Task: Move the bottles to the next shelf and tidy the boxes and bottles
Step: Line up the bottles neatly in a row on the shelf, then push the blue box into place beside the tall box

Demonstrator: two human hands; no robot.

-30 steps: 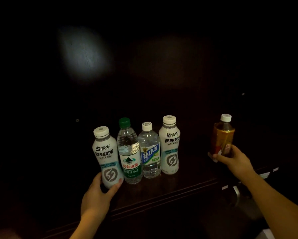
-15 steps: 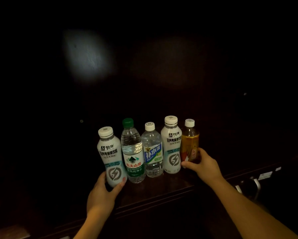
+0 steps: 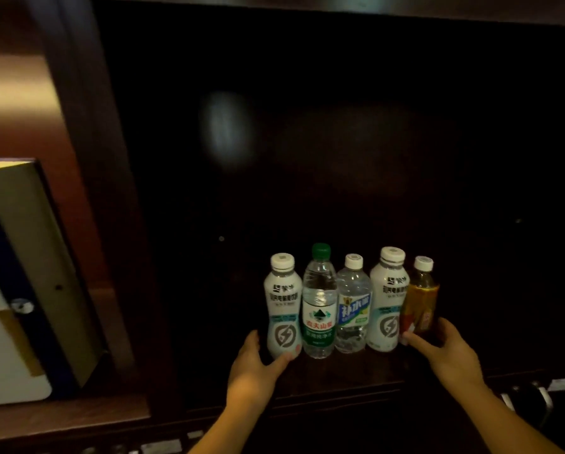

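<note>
Left grip [image 3: 255, 365] around white bottle [image 3: 282, 306], right grip [image 3: 444, 345] around tea bottle [image 3: 420, 303].

bottle row [image 3: 351, 303] shoulder to shoulder, shelf [image 3: 356, 371] front open

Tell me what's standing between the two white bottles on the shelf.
In the head view, two clear bottles: the green-capped water bottle beside the left white bottle, then the blue-labelled bottle beside the right white bottle.

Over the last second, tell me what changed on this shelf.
The right hand carried the amber tea bottle leftward from out at the right and pressed it against the white bottle at the row's right end, keeping its grip. The left hand stayed on the leftmost white bottle; the four bottles stayed put.
</note>
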